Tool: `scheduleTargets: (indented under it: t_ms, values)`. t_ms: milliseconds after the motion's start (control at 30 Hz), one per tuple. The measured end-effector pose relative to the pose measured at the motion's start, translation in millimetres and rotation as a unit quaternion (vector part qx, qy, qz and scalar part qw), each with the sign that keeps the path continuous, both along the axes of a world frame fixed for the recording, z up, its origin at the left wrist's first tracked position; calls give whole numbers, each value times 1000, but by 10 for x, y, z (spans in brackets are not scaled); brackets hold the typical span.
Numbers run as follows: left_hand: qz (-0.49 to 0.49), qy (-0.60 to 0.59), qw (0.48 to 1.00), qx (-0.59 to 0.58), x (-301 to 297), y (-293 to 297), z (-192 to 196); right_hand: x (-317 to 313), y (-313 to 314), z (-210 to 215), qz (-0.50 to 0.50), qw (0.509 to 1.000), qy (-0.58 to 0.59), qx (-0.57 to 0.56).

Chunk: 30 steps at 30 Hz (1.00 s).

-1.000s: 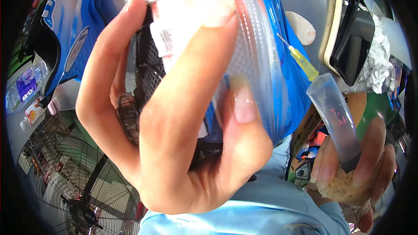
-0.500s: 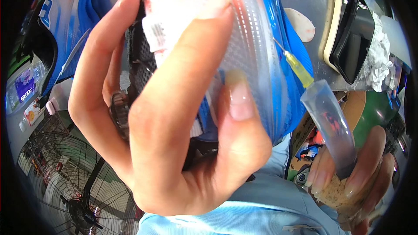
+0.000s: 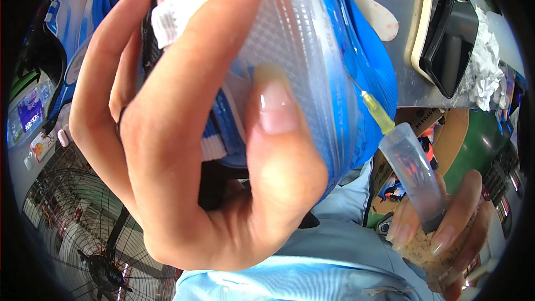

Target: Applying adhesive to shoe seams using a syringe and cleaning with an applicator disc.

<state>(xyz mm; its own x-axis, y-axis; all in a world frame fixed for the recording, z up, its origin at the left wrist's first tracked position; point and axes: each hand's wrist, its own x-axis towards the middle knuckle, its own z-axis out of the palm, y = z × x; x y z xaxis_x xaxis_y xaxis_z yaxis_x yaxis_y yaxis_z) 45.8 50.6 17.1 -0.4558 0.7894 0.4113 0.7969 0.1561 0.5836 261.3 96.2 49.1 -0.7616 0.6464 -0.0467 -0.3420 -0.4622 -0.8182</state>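
A sneaker (image 3: 304, 50) with a white mesh upper, reddish tints and a blue sole fills the upper middle. My left hand (image 3: 173, 128) is closed round it, fingers on the lace side and thumb bent near the mesh. My right hand (image 3: 465, 206), lower right, grips a clear soft squeeze bottle (image 3: 409, 159) of hazy liquid. A yellow needle tip (image 3: 378, 112) on the bottle points at the line where upper meets sole; whether it touches I cannot tell. The same hand also holds a rough tan lump (image 3: 429, 251), like crepe rubber or sponge. Parts of the shoe are overexposed.
Another blue and orange shoe (image 3: 78, 8) is at the upper left. A black floor fan (image 3: 103, 273) stands lower left. On the grey tabletop (image 3: 401, 72) lie a white oval piece (image 3: 379, 18), a glossy black object (image 3: 451, 44) and crumpled white paper (image 3: 486, 61).
My left hand and the sneaker have shifted left and slightly up. The bottle in my right hand has moved down and a little left, its needle lower along the sole edge.
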Motion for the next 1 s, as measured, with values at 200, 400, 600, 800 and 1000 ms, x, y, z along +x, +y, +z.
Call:
scheduleTargets:
  t_ms: [200, 400, 600, 800, 1000]
  values:
    - [19, -16, 1000, 19, -10, -15, -6, -29, -127, 11, -29, 1000, 0, -8]
    - [35, 3, 999, 26, 1, 3, 67, 9, -132, 95, -59, 991, -44, 109]
    - [-12, 40, 999, -13, 71, 14, 86, -324, 148, -49, -96, 842, -252, 467]
    - [18, 48, 999, 5, -34, -42, 50, -648, 658, -279, -58, 679, -284, 675]
    - [-1, 46, 999, -9, -65, -72, 74, -776, 720, -240, -1, 671, -286, 684]
